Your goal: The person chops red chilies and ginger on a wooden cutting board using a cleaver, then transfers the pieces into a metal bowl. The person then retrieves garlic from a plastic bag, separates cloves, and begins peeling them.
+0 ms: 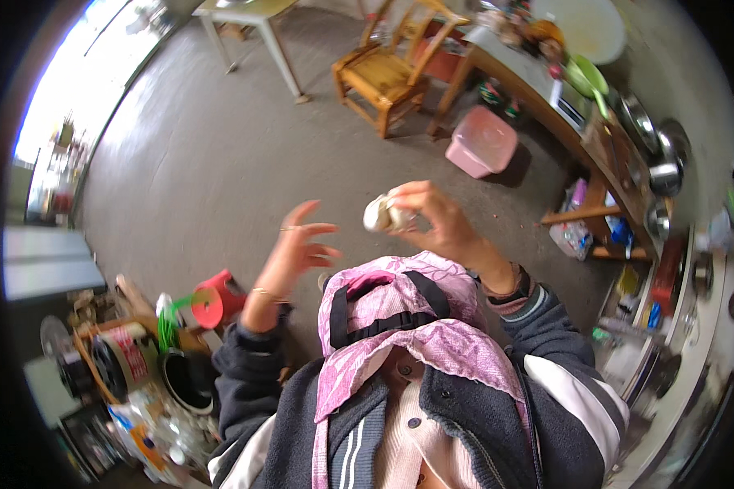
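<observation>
Between the fingers and thumb of my right hand [431, 214] is a whitish, rounded, lumpy thing [380, 214], perhaps a head of garlic; blur keeps its kind uncertain. My left hand [303, 244] is raised to the left of it, fingers apart, touching nothing, and slightly blurred. Below both hands, a pink patterned cloth with black straps and a buckle [397, 299] lies over my front, above a dark jacket with white stripes [318, 403].
A wooden chair [382, 76] and a pink plastic basin [483, 140] stand on the floor ahead. Along the right runs a wooden table [526, 67] bearing a green ladle or strainer and other items. At lower left are a red stool [211, 302], containers and plastic bags.
</observation>
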A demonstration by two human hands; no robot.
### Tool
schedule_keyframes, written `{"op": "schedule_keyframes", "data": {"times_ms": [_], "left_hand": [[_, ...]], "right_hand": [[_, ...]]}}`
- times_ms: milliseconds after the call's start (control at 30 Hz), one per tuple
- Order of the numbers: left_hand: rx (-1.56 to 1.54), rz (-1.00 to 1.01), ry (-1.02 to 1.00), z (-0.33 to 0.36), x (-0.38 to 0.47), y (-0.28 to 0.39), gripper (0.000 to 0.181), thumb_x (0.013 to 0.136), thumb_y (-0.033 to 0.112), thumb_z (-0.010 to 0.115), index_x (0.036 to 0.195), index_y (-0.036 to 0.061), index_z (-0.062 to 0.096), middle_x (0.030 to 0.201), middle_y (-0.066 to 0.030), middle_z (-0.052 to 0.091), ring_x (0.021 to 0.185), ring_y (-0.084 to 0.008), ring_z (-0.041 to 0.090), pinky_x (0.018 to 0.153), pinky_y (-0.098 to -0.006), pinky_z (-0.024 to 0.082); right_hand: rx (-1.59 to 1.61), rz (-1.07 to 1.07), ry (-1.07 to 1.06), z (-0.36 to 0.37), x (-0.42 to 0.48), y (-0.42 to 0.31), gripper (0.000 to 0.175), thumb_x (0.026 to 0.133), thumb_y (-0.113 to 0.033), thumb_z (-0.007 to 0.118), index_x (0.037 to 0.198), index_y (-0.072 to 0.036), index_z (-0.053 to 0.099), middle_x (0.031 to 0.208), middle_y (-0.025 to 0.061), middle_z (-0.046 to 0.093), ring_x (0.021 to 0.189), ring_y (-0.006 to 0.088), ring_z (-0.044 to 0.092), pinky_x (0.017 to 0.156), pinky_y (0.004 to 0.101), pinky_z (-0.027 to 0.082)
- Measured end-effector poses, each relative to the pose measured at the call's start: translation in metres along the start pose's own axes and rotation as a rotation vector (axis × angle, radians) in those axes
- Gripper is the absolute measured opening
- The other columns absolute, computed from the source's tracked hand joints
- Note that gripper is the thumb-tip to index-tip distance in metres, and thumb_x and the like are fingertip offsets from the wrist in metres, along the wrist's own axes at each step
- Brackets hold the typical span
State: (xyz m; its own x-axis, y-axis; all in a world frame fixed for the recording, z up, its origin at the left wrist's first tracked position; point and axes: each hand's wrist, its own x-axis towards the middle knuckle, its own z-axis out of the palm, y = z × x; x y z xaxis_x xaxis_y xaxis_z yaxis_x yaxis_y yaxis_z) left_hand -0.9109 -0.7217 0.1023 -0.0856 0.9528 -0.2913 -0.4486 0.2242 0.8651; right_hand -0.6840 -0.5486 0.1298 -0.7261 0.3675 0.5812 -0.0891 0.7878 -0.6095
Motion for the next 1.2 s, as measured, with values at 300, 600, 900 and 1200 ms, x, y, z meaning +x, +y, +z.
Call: {"op": "schedule_keyframes", "data": {"times_ms": [300,600,900,1200], "left_hand": [[0.401,0.08,-0.256,0.215,0.156,-0.092,0.028,0.1,0.026,0.037,0.111,0.0019,0.044,0.076,-0.0038,0.055,0.06,-0.0099,0.051,0.051,-0.0231,0.043],[0.883,0.175,-0.566,0.301,0.25,-0.123,0.034,0.096,0.035,0.044,0.102,0.002,0.046,0.076,-0.0246,0.06,0.078,-0.0437,0.061,0.066,-0.0461,0.047],[0.702,-0.059,-1.1,0.302,0.367,-0.148,0.029,0.1,0.025,0.034,0.106,-0.002,0.041,0.086,-0.0101,0.051,0.081,-0.0175,0.052,0.072,-0.0311,0.045],[0.653,-0.319,-1.146,0.349,0.463,-0.116,0.036,0.1,0.021,0.031,0.123,-0.0067,0.031,0.086,-0.0034,0.049,0.078,-0.0138,0.049,0.07,-0.0276,0.044]], "right_hand": [[-0.05,0.597,0.18,-0.103,-0.121,0.014,0.038,0.089,-0.023,0.055,0.118,-0.001,0.043,0.114,0.0208,0.048,0.104,0.0323,0.051,0.089,0.0392,0.043],[0.22,1.082,0.527,-0.15,-0.184,0.077,0.024,0.095,-0.024,0.049,0.1,-0.001,0.043,0.083,0.0243,0.059,0.074,0.0411,0.06,0.061,0.0426,0.046],[0.041,1.109,0.351,-0.192,-0.179,0.151,0.026,0.085,-0.025,0.055,0.092,-0.002,0.045,0.078,0.0251,0.053,0.073,0.0433,0.056,0.059,0.0441,0.042],[0.041,1.004,0.328,-0.266,-0.151,0.239,0.024,0.081,-0.025,0.056,0.081,-0.001,0.048,0.075,0.0215,0.054,0.071,0.0398,0.055,0.061,0.0455,0.042]]}}
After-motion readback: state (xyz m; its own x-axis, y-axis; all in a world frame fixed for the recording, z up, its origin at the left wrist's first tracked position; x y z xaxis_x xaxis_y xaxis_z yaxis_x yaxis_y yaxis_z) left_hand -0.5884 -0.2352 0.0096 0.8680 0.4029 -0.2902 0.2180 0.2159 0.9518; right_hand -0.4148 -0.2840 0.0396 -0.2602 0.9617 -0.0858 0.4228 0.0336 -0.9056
